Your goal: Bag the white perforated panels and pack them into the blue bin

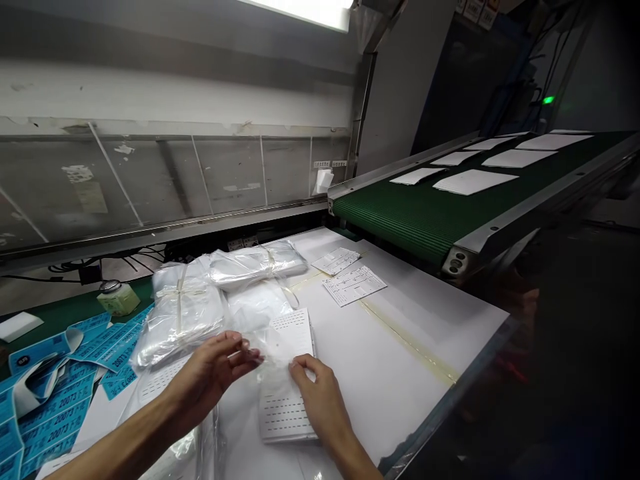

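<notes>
A thin clear plastic bag [273, 348] is stretched between my two hands above a stack of white printed cards [286, 423]. My left hand [225, 360] is closed, pinching the bag's left side between thumb and fingers. On the other side, my right hand [320, 393] has thumb and forefinger pressed together at the bag's right edge, over the stack. The bag is so transparent that its exact outline is hard to make out. Behind my left hand lie tied bundles of clear bags [167, 317]. Two small printed cards [355, 285] lie farther back on the white tabletop [400, 313].
A green conveyor belt [400, 217] rises to the back right, carrying several white flat pieces [475, 181]. Blue printed label strips [65, 407] pile up at the left, near a small glass jar [118, 299]. A metal-framed partition [225, 173] stands behind the table.
</notes>
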{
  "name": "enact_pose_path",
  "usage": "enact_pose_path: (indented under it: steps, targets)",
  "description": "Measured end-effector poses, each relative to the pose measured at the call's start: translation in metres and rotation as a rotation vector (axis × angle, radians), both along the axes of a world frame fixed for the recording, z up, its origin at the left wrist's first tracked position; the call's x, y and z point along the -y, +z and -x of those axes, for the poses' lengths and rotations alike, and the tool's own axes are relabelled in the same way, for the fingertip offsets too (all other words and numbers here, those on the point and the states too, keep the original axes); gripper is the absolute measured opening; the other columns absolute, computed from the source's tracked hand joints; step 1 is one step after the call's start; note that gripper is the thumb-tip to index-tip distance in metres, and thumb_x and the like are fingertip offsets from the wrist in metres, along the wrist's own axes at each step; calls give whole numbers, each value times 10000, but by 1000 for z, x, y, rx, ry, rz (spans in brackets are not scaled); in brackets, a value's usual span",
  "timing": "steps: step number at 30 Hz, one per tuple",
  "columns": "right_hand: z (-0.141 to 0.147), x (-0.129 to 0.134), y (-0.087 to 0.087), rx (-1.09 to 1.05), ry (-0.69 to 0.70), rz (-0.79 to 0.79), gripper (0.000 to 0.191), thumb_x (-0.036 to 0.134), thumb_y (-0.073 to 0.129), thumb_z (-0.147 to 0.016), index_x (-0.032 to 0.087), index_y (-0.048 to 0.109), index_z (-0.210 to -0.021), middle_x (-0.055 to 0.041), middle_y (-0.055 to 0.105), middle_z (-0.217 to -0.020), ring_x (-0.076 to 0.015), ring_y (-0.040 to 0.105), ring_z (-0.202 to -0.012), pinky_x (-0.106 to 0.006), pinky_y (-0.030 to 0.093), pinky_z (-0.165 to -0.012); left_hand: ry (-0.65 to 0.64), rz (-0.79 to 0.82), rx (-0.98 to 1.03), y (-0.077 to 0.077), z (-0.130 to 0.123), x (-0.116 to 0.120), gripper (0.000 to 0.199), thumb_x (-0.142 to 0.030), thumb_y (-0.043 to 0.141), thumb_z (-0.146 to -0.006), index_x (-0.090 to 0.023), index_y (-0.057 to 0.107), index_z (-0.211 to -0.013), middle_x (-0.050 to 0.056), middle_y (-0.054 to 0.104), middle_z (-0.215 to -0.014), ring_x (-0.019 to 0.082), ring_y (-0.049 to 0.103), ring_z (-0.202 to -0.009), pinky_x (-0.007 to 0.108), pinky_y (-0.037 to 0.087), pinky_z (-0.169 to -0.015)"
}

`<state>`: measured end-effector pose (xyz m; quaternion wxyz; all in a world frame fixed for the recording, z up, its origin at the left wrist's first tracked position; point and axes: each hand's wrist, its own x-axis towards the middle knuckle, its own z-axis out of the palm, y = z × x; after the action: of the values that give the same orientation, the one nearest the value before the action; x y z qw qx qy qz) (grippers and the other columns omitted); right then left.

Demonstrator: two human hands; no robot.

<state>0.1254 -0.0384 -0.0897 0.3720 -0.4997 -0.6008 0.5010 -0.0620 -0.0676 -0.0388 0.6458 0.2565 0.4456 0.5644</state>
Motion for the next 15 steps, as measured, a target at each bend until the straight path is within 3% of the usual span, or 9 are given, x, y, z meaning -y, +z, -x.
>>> enact_pose_path:
  steps: [3, 7, 9, 12, 15]
  targets:
    - [0, -3, -2, -25, 11, 36, 339, 461, 456, -834, 193, 615, -700, -5, 630, -707, -190, 581, -700, -267, 451, -636, -48, -23, -56, 3, 7, 2, 66, -173, 610, -707, -178, 592, -770, -24, 542, -654, 125, 573, -657, 429, 473, -920]
    - [-6, -6, 1, -60, 17, 58, 345, 484, 479, -818, 184, 647, -794, -37, 670, -816, -221, 609, -792, -291, 478, -688, -122, -51, -504, -5, 9, -8, 209, -167, 682, -655, -175, 577, -836, -53, 479, -639, 105, 505, -617, 378, 532, -784]
    - [-19, 0, 3, -66, -56, 54, 361, 496, 496, -807, 183, 658, -884, -61, 674, -944, -246, 605, -899, -317, 480, -768, -96, -83, -653, -8, 10, -19, 191, -271, 681, -687, -161, 573, -801, -46, 474, -638, 110, 494, -599, 360, 549, -703]
    - [-46, 19, 3, -9, -291, -15, 374, 522, 544, -767, 213, 662, -940, -60, 657, -1054, -277, 567, -1029, -339, 451, -892, -71, -52, -729, -10, 10, -36, 326, -470, 602, -745, -148, 579, -791, -45, 466, -572, 111, 476, -521, 363, 553, -625]
    - [-63, 41, 1, 186, -385, -153, 290, 494, 565, -759, 249, 697, -842, -65, 655, -1040, -282, 591, -997, -305, 493, -821, -92, 49, -694, -11, 9, -52, 514, -631, 500, -746, -136, 593, -847, -61, 423, -487, 126, 484, -448, 389, 546, -580]
